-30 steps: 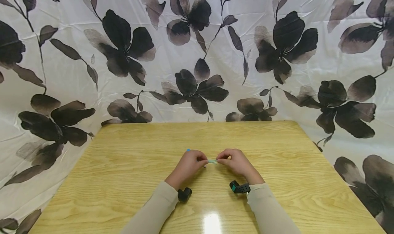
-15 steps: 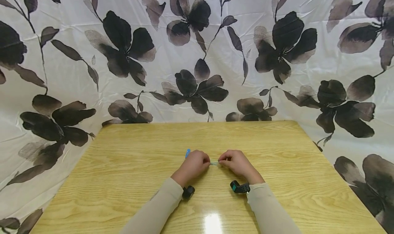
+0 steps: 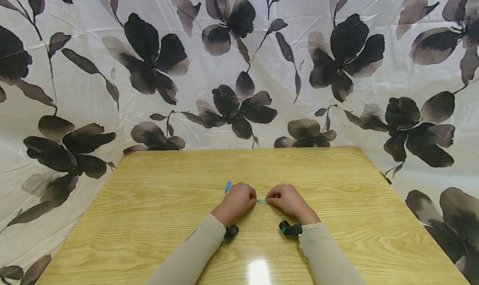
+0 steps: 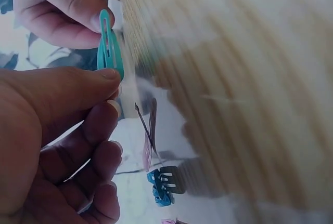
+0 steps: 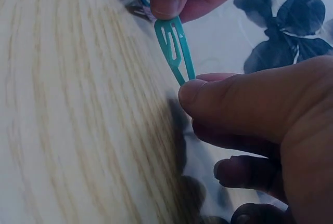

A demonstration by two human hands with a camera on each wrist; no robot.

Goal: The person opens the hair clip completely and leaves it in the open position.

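A teal snap hair clip (image 4: 112,52) spans the gap between the two hands, just above the table. My left hand (image 3: 238,198) pinches its wide end between thumb and forefinger, its other fingers loosely curled in the left wrist view. The narrow end is pinched by my right hand (image 3: 286,198). The right wrist view shows the clip (image 5: 174,44) tilted, with its slotted middle visible and both ends partly covered by fingertips.
Beyond the left hand lies a small blue piece (image 3: 228,187) on the wooden table (image 3: 168,185). The left wrist view has a blue toothed hair clip (image 4: 160,186) and a thin pinkish loop (image 4: 149,141). A floral cloth (image 3: 239,68) hangs behind the table.
The left hand has shifted slightly right and nearer, exposing more of the blue piece behind it. The clip has come slightly nearer too, still held between both hands.
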